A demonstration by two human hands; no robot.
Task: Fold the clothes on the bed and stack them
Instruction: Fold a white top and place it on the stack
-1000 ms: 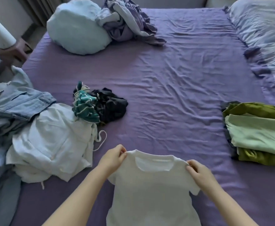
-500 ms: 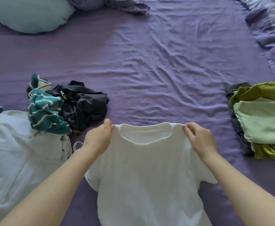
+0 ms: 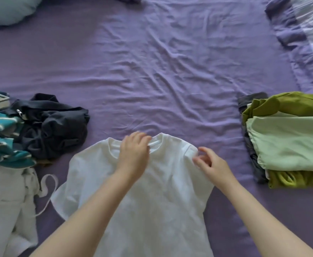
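Observation:
A white T-shirt (image 3: pixel 152 210) lies flat, collar away from me, on the purple bed sheet (image 3: pixel 161 71). My left hand (image 3: pixel 133 154) rests on the shirt's collar with relaxed fingers reaching over the neckline. My right hand (image 3: pixel 211 164) hovers at the shirt's right shoulder, fingers loosely spread, fingertips just touching the fabric. At the right sits a stack of folded green clothes (image 3: pixel 291 141) over a dark grey piece. Unfolded clothes lie at the left: a dark garment (image 3: pixel 53 127), a teal striped one (image 3: pixel 1 138) and a white one with a drawstring (image 3: pixel 5 201).
A pale blue pillow (image 3: pixel 7 10) lies at the far left corner. A rumpled lilac duvet (image 3: pixel 309 25) runs along the far right. Wrinkled sheet stretches between the shirt and the head of the bed.
The shirt was held up by both shoulders and now lies on the bed. My left hand has moved from the left shoulder to the collar; my right hand has loosened its hold on the right shoulder.

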